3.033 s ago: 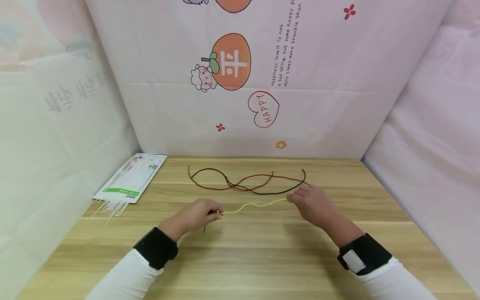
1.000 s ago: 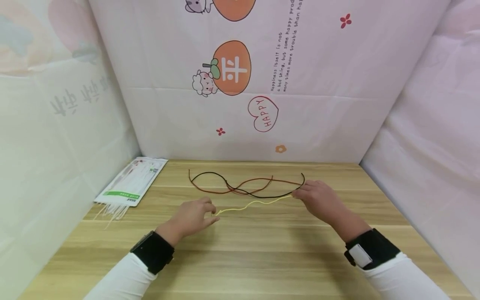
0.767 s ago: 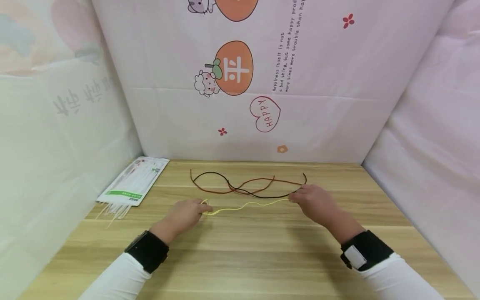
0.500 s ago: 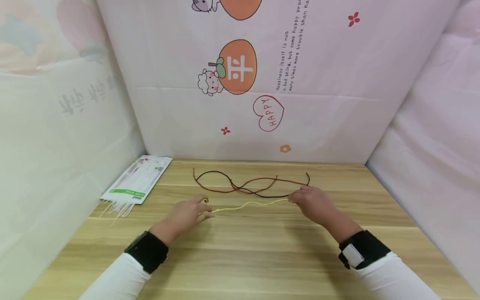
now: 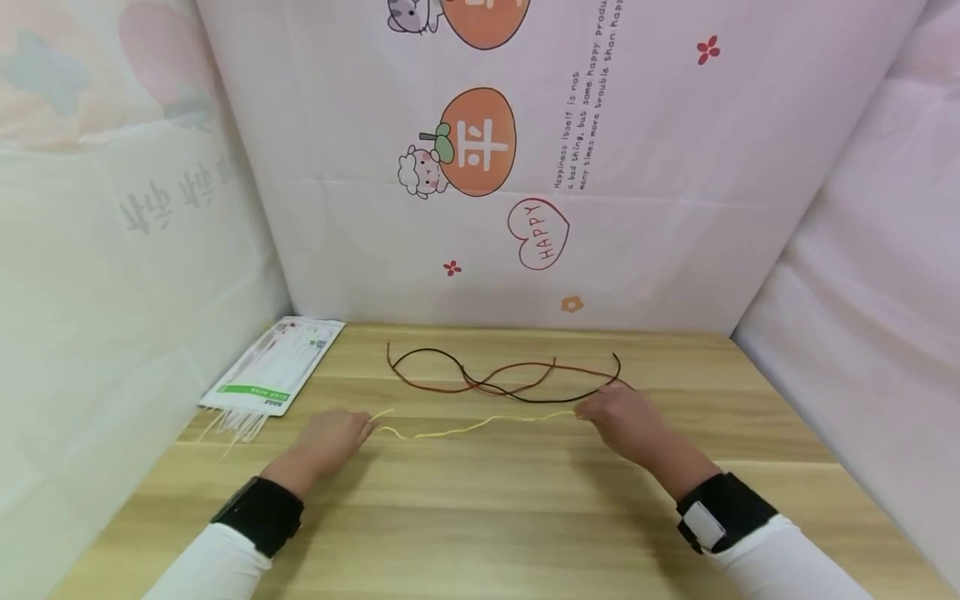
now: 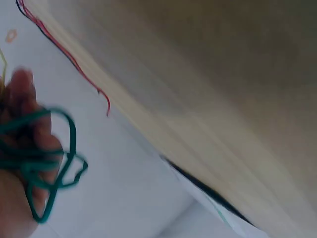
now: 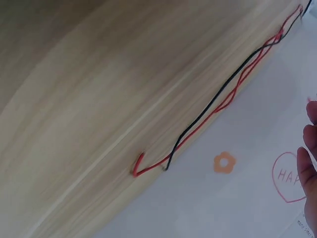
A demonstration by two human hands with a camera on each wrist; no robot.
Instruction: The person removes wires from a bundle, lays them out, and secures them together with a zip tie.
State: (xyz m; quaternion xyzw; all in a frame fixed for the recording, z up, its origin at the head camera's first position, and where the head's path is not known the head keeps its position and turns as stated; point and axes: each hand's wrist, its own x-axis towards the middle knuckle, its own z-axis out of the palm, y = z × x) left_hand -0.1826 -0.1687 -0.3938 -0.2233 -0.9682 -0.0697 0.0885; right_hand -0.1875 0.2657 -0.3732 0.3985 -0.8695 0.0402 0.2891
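Note:
A thin yellow cord (image 5: 450, 432) spans between my two hands above the wooden table. My left hand (image 5: 330, 442) pinches it near its left end, and a short tail sticks out past the fingertips. Loops of green cord (image 6: 73, 134) lie across the palm of this same hand in the left wrist view; the head view hides them. At the cord's other end, my right hand (image 5: 618, 423) pinches the yellow tip. Just beyond the hands, a black cord (image 5: 532, 401) and red cords (image 5: 431, 389) cross one another on the table, with one red end beside my right hand.
A flat white packet (image 5: 273, 367) with a green stripe lies at the back left, and white strips (image 5: 242, 423) stick out of its near end. Printed white sheeting (image 5: 637, 267) walls the table (image 5: 480, 517) at the back and both sides.
My left hand loosened, then took the yellow cord again and moved left, so a longer stretch shows. The dark end once hanging below it is out of sight. My right hand stays almost in place.

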